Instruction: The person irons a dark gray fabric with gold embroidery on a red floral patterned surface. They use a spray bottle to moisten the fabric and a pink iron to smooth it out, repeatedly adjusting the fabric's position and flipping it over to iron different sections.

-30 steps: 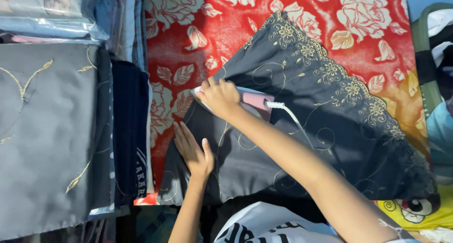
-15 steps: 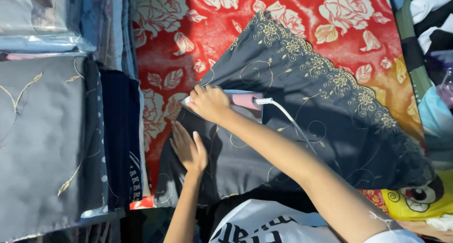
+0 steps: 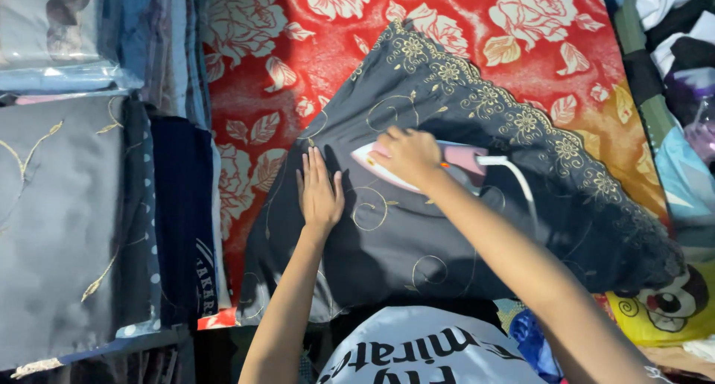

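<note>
A person's right hand (image 3: 408, 154) grips a pink iron (image 3: 447, 160) mid-press on the dark embroidered cloth (image 3: 447, 227) at the red floral blanket's (image 3: 246, 108) centre; left hand (image 3: 320, 194), flat, fingers together, steadies the cloth beside it. Next stroke likely needs smoothing ahead.

One head-worn camera looks steeply down, close over the dark cloth (image 3: 417, 227).

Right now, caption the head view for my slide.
Right hand grips a pink-and-white iron on dark embroidered cloth; left hand lies flat on it, over a red floral blanket.
</note>
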